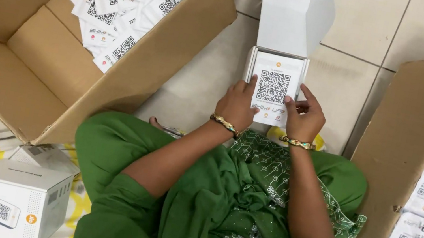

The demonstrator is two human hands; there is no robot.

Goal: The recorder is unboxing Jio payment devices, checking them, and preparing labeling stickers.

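Fingers of both hands pinch a white card (272, 89) printed with a square code, its long axis running away from the person, lower end toward the lap. The left hand (236, 105) grips the lower left edge, the right hand (305, 116) the lower right, equally near. The card lies over a small open white box (289, 34) on the tiled floor (365, 24), between two cardboard cartons.

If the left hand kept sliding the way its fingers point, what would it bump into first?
The left hand already rests on the white card, fingers pointing up the picture. Going on, it would probably meet the far rim of the small open white box holding the card, then its raised lid.
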